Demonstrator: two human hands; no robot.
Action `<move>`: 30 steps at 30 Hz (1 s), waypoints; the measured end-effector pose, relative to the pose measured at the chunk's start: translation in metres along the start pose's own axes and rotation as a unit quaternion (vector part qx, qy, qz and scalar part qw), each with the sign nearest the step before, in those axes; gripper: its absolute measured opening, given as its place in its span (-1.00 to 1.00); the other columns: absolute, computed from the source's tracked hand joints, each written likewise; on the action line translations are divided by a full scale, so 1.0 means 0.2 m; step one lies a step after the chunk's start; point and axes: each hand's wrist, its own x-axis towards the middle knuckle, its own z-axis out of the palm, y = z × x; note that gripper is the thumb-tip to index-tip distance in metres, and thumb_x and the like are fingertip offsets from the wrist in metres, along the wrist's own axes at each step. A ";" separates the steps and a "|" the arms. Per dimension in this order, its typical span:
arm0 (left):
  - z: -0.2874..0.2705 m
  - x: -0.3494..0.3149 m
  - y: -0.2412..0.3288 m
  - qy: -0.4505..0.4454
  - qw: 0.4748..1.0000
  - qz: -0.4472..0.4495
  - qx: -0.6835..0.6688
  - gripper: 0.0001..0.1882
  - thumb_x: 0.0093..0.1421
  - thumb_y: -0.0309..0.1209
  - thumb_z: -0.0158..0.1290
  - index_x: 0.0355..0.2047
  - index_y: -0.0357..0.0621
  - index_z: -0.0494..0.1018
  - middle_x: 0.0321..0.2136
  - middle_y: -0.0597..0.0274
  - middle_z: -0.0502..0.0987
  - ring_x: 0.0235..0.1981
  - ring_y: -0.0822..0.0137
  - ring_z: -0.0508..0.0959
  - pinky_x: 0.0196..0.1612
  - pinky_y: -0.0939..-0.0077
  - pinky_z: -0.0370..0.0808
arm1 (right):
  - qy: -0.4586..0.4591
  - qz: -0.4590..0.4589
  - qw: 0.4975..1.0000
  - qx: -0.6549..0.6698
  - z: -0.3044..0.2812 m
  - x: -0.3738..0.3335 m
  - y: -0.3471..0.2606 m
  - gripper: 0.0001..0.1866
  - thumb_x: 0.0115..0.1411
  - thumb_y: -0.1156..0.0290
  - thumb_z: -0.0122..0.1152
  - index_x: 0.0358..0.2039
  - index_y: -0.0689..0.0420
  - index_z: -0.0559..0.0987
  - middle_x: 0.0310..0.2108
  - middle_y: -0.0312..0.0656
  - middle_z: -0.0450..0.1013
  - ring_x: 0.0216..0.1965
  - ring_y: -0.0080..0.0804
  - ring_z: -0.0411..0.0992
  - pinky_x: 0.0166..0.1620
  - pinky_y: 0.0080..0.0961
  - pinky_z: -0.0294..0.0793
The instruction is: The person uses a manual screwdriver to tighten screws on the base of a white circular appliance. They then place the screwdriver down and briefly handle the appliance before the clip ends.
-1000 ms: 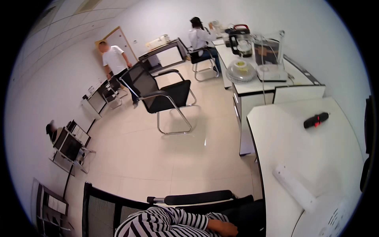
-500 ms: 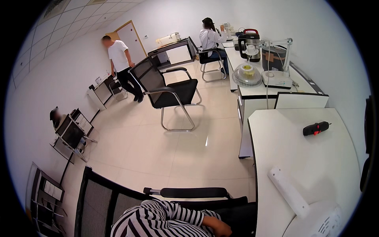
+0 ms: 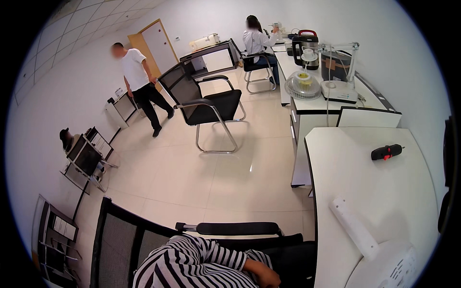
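My left hand (image 3: 263,274) rests low at the bottom edge, by my lap, at the end of a black-and-white striped sleeve (image 3: 206,261). Its fingers point down and are mostly out of sight, so their shape and anything in them cannot be made out. Nearest to that arm is the black padded armrest (image 3: 237,228) of my mesh-backed chair (image 3: 115,240). My right hand does not show. On the white table (image 3: 336,168) to the right lie a black-and-red power screwdriver (image 3: 386,152) and a white device with a long flat arm and a round slotted head (image 3: 384,269).
Behind my table, a desk holds a caged fan-like part (image 3: 302,86), a white jointed stand (image 3: 338,91) and a black appliance (image 3: 305,50). A black chair (image 3: 211,103) stands mid-floor. A person in white (image 3: 137,72) walks there; others sit at the right desk (image 3: 257,43) and far left (image 3: 72,141).
The walking person has stepped nearer, legs now wide apart. The view has shifted slightly, so the furniture sits a little higher. My left hand stays by my lap.
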 end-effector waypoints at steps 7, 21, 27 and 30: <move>0.04 -0.03 0.05 0.010 0.994 -0.039 0.100 -0.69 -0.03 -0.28 0.14 -0.34 -0.26 0.54 -0.39 -0.12 0.54 -0.35 -0.02 0.53 -0.30 0.13 0.44 | 0.099 0.001 0.993 0.069 0.11 -0.02 0.01 -0.55 -0.04 0.11 0.17 -0.28 0.26 0.50 -0.31 0.24 0.43 -0.23 0.24 0.38 -0.18 -0.03 0.34; 0.10 -0.23 0.07 0.155 0.980 0.125 0.024 -0.57 -0.03 -0.25 0.19 -0.23 -0.34 0.47 -0.27 -0.10 0.49 -0.24 -0.03 0.46 -0.14 0.23 0.40 | 0.199 0.048 0.939 0.275 0.30 -0.06 -0.05 -0.59 -0.07 0.17 0.23 -0.24 0.15 0.48 -0.33 0.14 0.46 -0.26 0.13 0.40 -0.19 -0.15 0.35; 0.04 -0.32 0.06 0.042 0.996 0.020 -0.073 -0.49 0.00 -0.22 0.19 -0.11 -0.32 0.42 -0.14 -0.10 0.44 -0.08 -0.01 0.39 0.02 0.18 0.28 | 0.204 0.082 0.927 0.303 0.34 -0.07 -0.11 -0.58 -0.08 0.28 0.27 -0.19 0.12 0.44 -0.29 0.09 0.46 -0.25 -0.08 0.42 -0.20 -0.28 0.34; -0.03 -0.38 0.11 0.039 0.996 0.025 -0.071 -0.48 0.00 -0.21 0.19 -0.11 -0.33 0.42 -0.18 -0.09 0.45 -0.09 0.00 0.41 0.02 0.20 0.29 | 0.247 0.058 0.917 0.308 0.42 0.00 -0.06 -0.62 -0.12 0.32 0.29 -0.24 0.04 0.43 -0.35 -0.03 0.44 -0.28 -0.20 0.41 -0.22 -0.24 0.33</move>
